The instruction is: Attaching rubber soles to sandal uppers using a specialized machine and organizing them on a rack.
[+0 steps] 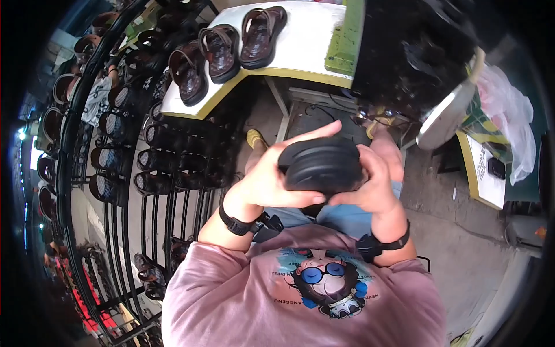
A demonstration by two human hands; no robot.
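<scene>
In front of my chest I hold a pair of black sandals (324, 165) pressed together, seen end-on with their thick, rounded soles toward me. My left hand (270, 176) grips their left side, thumb along the near edge and a finger stretched over the far side. Around the right side curls my right hand (373, 182), its thumb at the near edge close to the other thumb. The inner faces of the pair are hidden. On the white table ahead, three brown sandals (218, 52) with straps stand in a row.
A black metal rack (69, 156) holding many sandals runs along my left. The white table (312, 29) has a yellow edge and a green box (345, 43). At right are a clear plastic bag (506, 110), a pale rounded panel (445, 118) and a small white table (483, 188).
</scene>
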